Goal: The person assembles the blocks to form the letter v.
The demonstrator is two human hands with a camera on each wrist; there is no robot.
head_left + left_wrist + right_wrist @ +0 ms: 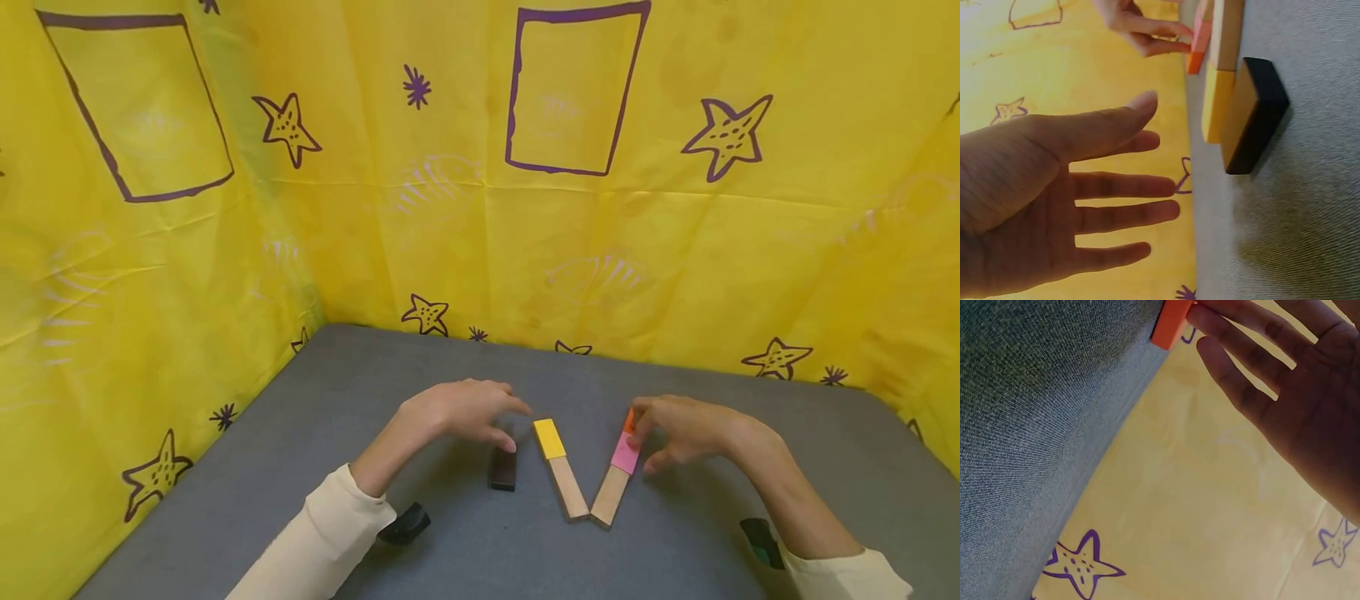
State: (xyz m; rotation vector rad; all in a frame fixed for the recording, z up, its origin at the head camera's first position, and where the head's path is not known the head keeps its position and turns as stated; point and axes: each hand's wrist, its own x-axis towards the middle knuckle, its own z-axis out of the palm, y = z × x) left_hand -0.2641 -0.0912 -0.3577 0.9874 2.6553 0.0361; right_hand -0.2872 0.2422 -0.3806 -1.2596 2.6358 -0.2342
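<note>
My left hand [465, 410] hovers over a black block [503, 475], fingers spread and nothing held; in the left wrist view a gap shows between hand and black block [1263, 119]. To its right, a yellow block [550, 437] lies end to end with a plain wooden block [570, 490]. A second wooden block [609, 497] meets that one at the near end, making a V. Beyond it follow a pink block [624, 456] and an orange block [629, 418]. My right hand [686, 425] touches the orange block with loosely extended fingertips, partly covering it.
The blocks lie flat on a grey cloth-covered table [420, 358]. Yellow fabric walls [465, 233] with purple starfish drawings stand behind and to both sides. A dark strap [405, 525] shows below my left wrist, and another dark piece [761, 542] by the right forearm.
</note>
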